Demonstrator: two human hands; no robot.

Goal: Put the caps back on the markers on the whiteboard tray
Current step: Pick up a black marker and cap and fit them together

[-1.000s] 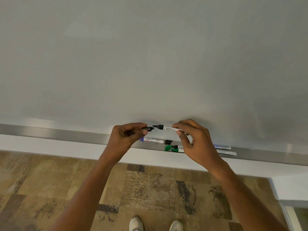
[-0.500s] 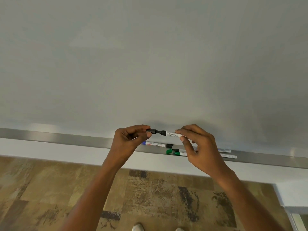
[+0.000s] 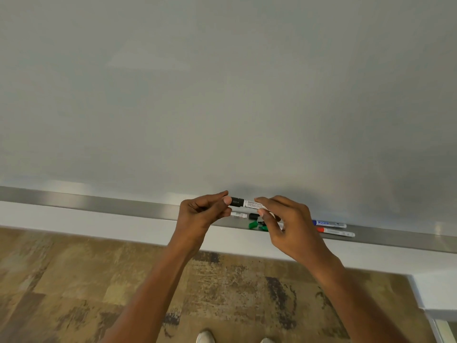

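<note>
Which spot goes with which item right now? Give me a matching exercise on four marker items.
Items:
1. black marker
2. green cap
3. blue marker
4. red marker

Places:
A. lying on the tray, right of the hands, nearer its front edge
B. held between the left hand and right hand, above the tray
C. lying loose on the tray, between the hands
D. lying on the tray, right of the hands, nearer the whiteboard

Pairs: 1-B, 2-C, 3-D, 4-A
</note>
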